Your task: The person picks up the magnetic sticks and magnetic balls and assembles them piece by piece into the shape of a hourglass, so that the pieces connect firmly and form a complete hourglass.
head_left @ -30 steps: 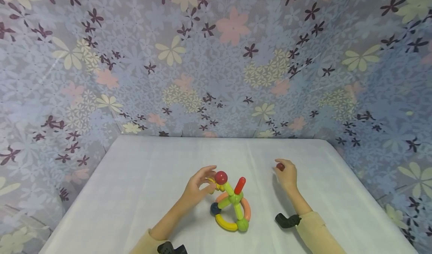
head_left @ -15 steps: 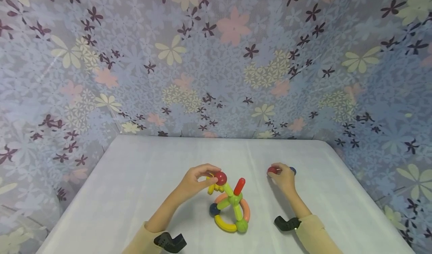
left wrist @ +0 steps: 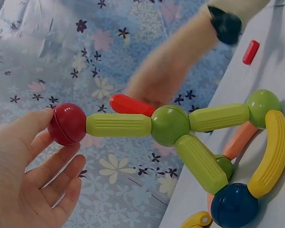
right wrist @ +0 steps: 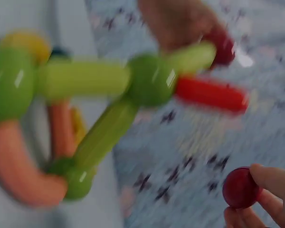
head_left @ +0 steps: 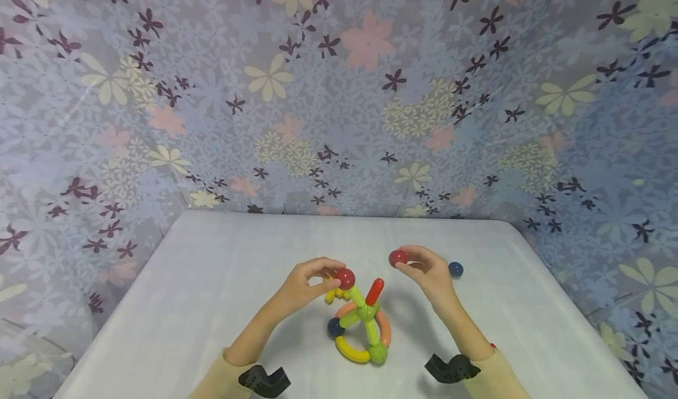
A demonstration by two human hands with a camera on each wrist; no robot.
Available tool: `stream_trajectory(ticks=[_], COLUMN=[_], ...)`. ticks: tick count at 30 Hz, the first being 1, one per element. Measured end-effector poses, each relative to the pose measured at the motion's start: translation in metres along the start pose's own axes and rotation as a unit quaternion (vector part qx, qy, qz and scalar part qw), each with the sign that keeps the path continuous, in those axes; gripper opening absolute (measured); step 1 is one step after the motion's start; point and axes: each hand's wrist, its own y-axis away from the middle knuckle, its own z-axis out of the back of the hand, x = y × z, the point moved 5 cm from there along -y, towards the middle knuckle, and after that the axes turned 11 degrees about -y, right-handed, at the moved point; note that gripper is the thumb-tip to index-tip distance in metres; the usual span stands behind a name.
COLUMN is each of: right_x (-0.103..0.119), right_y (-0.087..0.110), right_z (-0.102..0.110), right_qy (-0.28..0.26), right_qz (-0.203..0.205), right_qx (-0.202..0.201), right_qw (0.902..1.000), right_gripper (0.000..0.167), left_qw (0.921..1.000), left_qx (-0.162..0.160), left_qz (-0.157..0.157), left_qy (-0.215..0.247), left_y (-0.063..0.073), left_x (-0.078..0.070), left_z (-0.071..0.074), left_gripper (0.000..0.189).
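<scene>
A toy structure of balls and sticks stands on the table, with a curved ring of coral and yellow pieces [head_left: 352, 352] at its base. Light green sticks rise from it to a green ball [left wrist: 170, 125], which bears a red stick [head_left: 375, 292] and another green stick [left wrist: 119, 125]. My left hand [head_left: 307, 284] pinches the red ball [left wrist: 69, 124] at that stick's far end, thumb and fingertips on its sides. To the right of the structure, above the table, my right hand [head_left: 431, 275] pinches a second red ball [right wrist: 241, 188], apart from the rest.
A loose dark blue ball [head_left: 456, 269] lies on the white table [head_left: 228, 258] behind the right hand. Several yellow pieces [head_left: 335, 295] lie beyond the structure, partly behind the left hand. Near the right forearm lies a small red stick [left wrist: 251, 52]. A flowered cloth [head_left: 339, 105] hangs behind the table.
My left hand has come onto the structure's red ball and pinches it. My right hand has moved left toward the structure with the other red ball, uncovering the blue ball.
</scene>
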Motion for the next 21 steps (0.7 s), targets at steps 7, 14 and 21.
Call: stream_trajectory(ticks=[7,14,21], right_x=[0.041,0.039,0.034], right_y=[0.023,0.031,0.034], right_z=[-0.021,-0.026,-0.030], right_qy=[-0.044,-0.058,-0.081], right_qz=[0.061,0.061,0.049], right_qx=[0.067,0.073,0.076], right_qw=[0.9950,0.9938,0.9926], right_gripper=[0.034,0.033,0.039], left_qw=[1.0000,1.0000,0.9999], left_qx=[-0.001,0.004,0.005], left_qz=[-0.009,0.000,0.008], left_qy=[0.000,-0.008,-0.006], left_y=[0.000,0.000,0.001], left_x=[0.000,-0.002,0.000], left_z=[0.000,0.000,0.001], left_gripper=[0.028,0.029,0.029])
